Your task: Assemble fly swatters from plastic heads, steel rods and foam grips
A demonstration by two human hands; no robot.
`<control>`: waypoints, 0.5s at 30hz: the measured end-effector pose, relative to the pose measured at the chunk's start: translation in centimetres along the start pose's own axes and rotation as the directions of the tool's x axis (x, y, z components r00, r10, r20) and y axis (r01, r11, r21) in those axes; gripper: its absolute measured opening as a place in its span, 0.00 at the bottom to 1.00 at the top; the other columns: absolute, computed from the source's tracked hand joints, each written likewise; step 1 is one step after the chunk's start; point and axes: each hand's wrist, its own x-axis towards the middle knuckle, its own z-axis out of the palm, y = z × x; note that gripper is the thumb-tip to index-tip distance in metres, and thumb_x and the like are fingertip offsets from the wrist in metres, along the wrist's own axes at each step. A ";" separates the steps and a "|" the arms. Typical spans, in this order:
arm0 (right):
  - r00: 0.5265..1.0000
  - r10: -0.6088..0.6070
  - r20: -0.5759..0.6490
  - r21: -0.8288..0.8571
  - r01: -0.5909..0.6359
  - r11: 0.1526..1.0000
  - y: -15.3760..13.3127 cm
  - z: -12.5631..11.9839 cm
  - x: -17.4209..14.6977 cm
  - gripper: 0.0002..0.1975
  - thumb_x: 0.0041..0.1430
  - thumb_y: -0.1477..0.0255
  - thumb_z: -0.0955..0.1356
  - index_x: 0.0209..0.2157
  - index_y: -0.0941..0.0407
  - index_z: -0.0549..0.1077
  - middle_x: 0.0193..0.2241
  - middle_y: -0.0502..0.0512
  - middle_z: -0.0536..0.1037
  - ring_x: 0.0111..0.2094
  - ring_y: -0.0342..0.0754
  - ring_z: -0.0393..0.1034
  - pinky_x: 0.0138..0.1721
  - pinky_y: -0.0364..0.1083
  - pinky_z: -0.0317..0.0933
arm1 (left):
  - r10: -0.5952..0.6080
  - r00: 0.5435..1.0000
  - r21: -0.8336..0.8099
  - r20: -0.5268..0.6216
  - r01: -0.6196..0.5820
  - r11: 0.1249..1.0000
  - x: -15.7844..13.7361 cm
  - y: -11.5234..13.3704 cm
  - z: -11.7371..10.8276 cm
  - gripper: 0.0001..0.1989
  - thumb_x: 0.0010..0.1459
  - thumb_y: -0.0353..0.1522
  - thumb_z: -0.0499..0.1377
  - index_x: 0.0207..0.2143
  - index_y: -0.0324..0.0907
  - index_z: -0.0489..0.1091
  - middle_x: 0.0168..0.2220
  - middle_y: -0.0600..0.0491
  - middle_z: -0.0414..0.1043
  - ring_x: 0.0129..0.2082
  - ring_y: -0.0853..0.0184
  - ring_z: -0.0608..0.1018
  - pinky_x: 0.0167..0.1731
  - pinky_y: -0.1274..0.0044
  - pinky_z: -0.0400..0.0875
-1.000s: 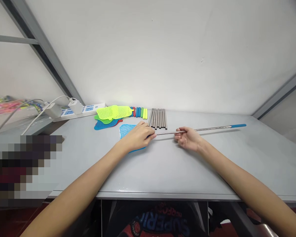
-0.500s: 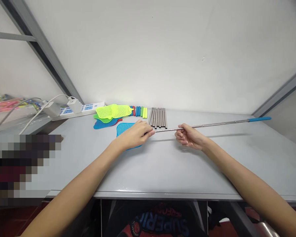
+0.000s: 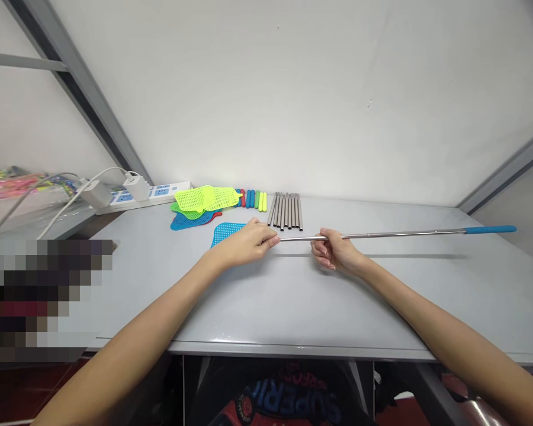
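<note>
My left hand (image 3: pixel 249 241) is closed at the neck of a blue fly swatter, over its perforated head (image 3: pixel 224 231). The hand hides most of that head and the joint with the rod. From there a thin telescopic metal rod (image 3: pixel 395 234) runs to the right, extended and almost level above the table. It ends in a blue grip (image 3: pixel 491 229). My right hand (image 3: pixel 335 249), palm turned up, pinches the rod between thumb and fingers partway along. The other fingers are curled below it.
Behind my hands lie several metal tubes (image 3: pixel 286 212) in a row, with coloured grips (image 3: pixel 250 199) beside them. Yellow-green swatter heads (image 3: pixel 204 198) are piled over green, blue and red ones. A power strip (image 3: pixel 173 188) with plugged-in chargers stands back left, near plastic-wrapped items (image 3: pixel 22 198).
The rod has swung to nearly level, and its blue grip now reaches farther right and lower. My right hand has shifted slightly left; my left hand stays at the swatter's neck.
</note>
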 end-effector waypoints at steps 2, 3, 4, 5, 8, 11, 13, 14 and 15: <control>1.000 -0.015 0.006 -0.001 0.015 1.000 0.3 0.1 0.0 0.20 0.56 0.66 0.55 0.13 0.58 0.57 0.11 0.45 0.54 0.11 0.38 0.52 0.10 0.38 0.43 | 0.010 1.000 0.018 -0.004 -0.010 1.000 0.0 0.1 0.1 0.15 0.59 0.33 0.41 0.19 0.40 0.50 0.18 0.58 0.54 0.24 0.71 0.60 0.37 0.74 0.55; 1.000 -0.019 0.006 0.001 0.019 1.000 0.4 0.1 0.1 0.20 0.56 0.66 0.55 0.13 0.58 0.57 0.11 0.45 0.54 0.11 0.38 0.52 0.10 0.38 0.43 | 0.010 1.000 0.028 -0.008 -0.010 1.000 0.0 0.1 0.1 0.15 0.59 0.33 0.41 0.19 0.40 0.51 0.18 0.58 0.54 0.24 0.71 0.60 0.37 0.74 0.54; 1.000 -0.018 0.004 0.003 0.018 1.000 0.4 0.1 0.1 0.20 0.56 0.66 0.55 0.13 0.58 0.57 0.11 0.45 0.54 0.11 0.38 0.52 0.10 0.38 0.42 | 0.010 1.000 0.038 -0.010 -0.010 0.999 0.0 0.2 0.1 0.15 0.59 0.33 0.41 0.19 0.40 0.51 0.18 0.58 0.54 0.24 0.71 0.60 0.37 0.74 0.54; 1.000 -0.016 0.002 0.005 0.016 1.000 0.5 0.2 0.1 0.20 0.56 0.66 0.55 0.13 0.58 0.57 0.11 0.45 0.54 0.11 0.38 0.52 0.10 0.38 0.42 | 0.009 1.000 0.045 -0.012 -0.009 0.999 0.0 0.2 0.1 0.15 0.59 0.33 0.41 0.19 0.40 0.51 0.18 0.58 0.54 0.24 0.71 0.60 0.37 0.74 0.54; 1.000 -0.016 -0.005 0.003 0.016 1.000 0.6 0.3 0.1 0.20 0.56 0.66 0.55 0.13 0.58 0.57 0.11 0.45 0.54 0.11 0.39 0.52 0.10 0.38 0.42 | 0.016 1.000 0.054 -0.014 -0.016 0.998 0.1 0.3 0.3 0.15 0.59 0.33 0.41 0.19 0.40 0.51 0.18 0.58 0.54 0.23 0.72 0.60 0.38 0.74 0.53; 0.999 -0.031 -0.015 -0.009 0.031 0.999 0.7 0.5 0.1 0.21 0.56 0.66 0.55 0.13 0.58 0.57 0.11 0.45 0.54 0.11 0.38 0.52 0.11 0.39 0.42 | 0.025 1.000 0.047 -0.017 -0.024 0.999 0.1 0.4 0.4 0.15 0.59 0.33 0.41 0.19 0.40 0.52 0.19 0.58 0.55 0.24 0.72 0.60 0.37 0.75 0.53; 0.999 -0.033 -0.017 -0.015 0.033 0.999 0.8 0.7 0.1 0.21 0.56 0.66 0.55 0.12 0.58 0.57 0.10 0.45 0.54 0.10 0.38 0.52 0.12 0.39 0.42 | 0.020 1.000 0.051 -0.019 -0.019 0.999 0.1 0.5 0.5 0.15 0.59 0.33 0.41 0.20 0.40 0.53 0.19 0.58 0.55 0.24 0.72 0.61 0.36 0.75 0.53; 0.999 -0.032 -0.018 -0.016 0.032 0.999 0.8 0.7 0.1 0.21 0.57 0.66 0.55 0.12 0.58 0.57 0.10 0.45 0.53 0.10 0.38 0.52 0.13 0.39 0.42 | 0.018 1.000 0.058 -0.020 -0.017 0.998 0.1 0.6 0.5 0.15 0.59 0.32 0.41 0.20 0.40 0.53 0.19 0.58 0.56 0.24 0.72 0.61 0.36 0.75 0.53; 0.999 -0.032 -0.020 -0.015 0.032 0.999 0.8 0.7 0.1 0.21 0.57 0.66 0.55 0.12 0.58 0.57 0.10 0.45 0.53 0.10 0.38 0.52 0.13 0.39 0.41 | 0.018 1.000 0.069 -0.021 -0.016 0.997 0.1 0.6 0.5 0.15 0.59 0.32 0.41 0.20 0.40 0.54 0.19 0.58 0.56 0.24 0.72 0.61 0.36 0.75 0.53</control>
